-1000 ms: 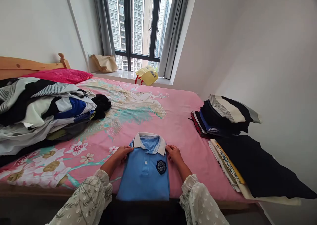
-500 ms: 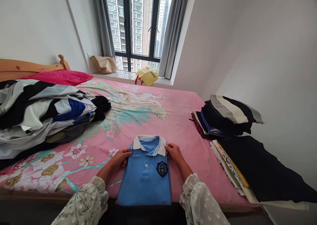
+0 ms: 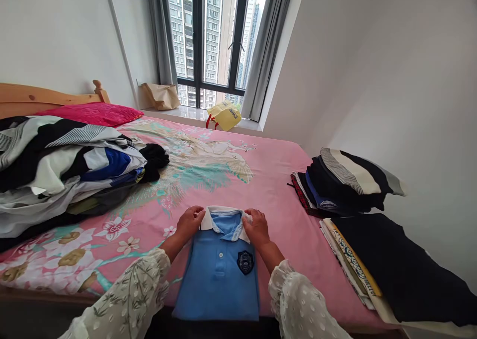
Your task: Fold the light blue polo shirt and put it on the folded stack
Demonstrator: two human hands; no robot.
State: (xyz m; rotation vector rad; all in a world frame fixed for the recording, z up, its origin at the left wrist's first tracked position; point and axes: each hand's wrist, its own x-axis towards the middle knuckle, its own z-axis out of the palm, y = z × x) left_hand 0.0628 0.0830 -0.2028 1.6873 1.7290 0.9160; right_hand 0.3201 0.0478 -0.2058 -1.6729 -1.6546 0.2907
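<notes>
A light blue polo shirt point(image 3: 203, 279) lies folded at the front edge of the bed, buttons up, with a dark shield badge point(image 3: 245, 262) on its chest. At the left side of its white collar, my left hand point(image 3: 190, 223) has the fabric between thumb and fingers. My right hand point(image 3: 257, 227) is closed on the opposite side of the collar, thumb on top near the collar opening. Parts of the collar's outer edges are hidden under my fingers. The shirt's lower hem reaches slightly past the mattress edge.
A loose heap of clothes point(image 3: 70, 165) covers the bed's left side. To the right stand a folded stack with a striped garment point(image 3: 357, 170) on top and a nearer stack under a black garment point(image 3: 402, 264). A red pillow point(image 3: 93, 114) and a yellow bag point(image 3: 224, 115) are farther back.
Both hands have moved from the shirt's shoulders up to the two sides of the collar. The shirt stays in place; the view has shifted slightly.
</notes>
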